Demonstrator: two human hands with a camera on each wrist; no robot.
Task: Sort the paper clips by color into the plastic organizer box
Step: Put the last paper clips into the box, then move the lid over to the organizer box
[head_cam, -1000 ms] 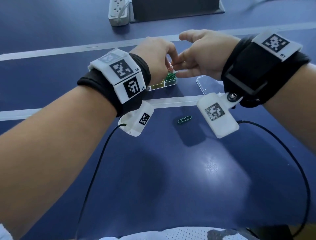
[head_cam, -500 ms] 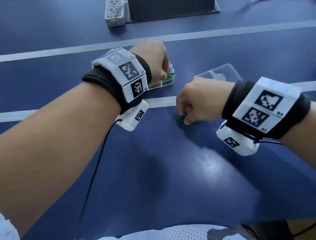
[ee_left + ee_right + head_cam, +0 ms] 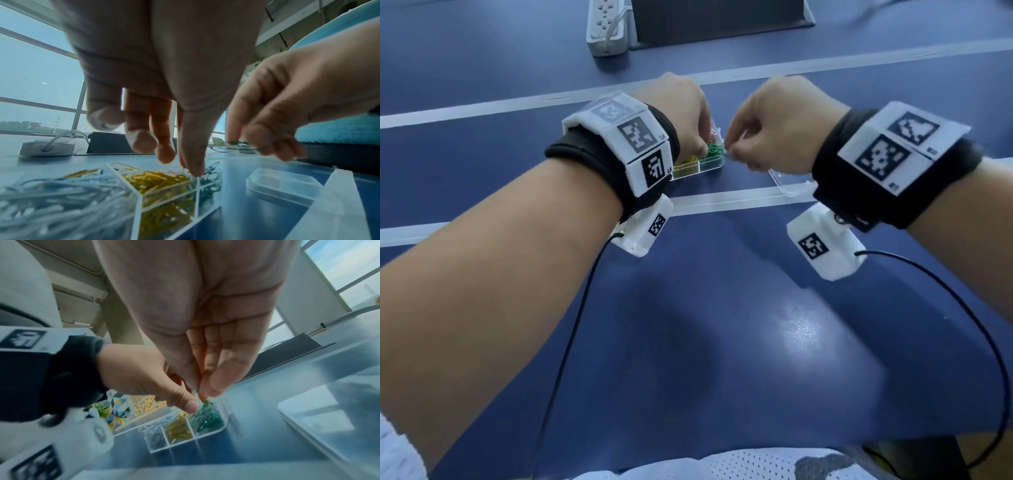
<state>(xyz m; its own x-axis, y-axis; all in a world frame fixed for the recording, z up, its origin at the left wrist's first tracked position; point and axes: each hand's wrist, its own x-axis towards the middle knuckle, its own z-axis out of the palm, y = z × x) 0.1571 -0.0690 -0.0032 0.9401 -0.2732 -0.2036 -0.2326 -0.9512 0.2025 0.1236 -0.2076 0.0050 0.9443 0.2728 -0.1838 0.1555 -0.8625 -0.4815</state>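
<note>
Fingertips (image 3: 207,386) of the right hand (image 3: 784,126) pinch a green paper clip (image 3: 236,143), held at centre frame in the head view just above the green compartment (image 3: 207,420) at the right end of the plastic organizer box (image 3: 709,166). Left hand (image 3: 681,113), fingers pointing down and loosely spread, presses its thumb on the divider between the yellow compartment (image 3: 160,180) and the green one, holding nothing I can see. A clear lid (image 3: 787,185) lies right of centre on the blue table (image 3: 722,325). Likely risk: released too high or off-centre, the light clip could bounce off the full pile, land among the yellow ones, or skip over the low wall onto the table.
</note>
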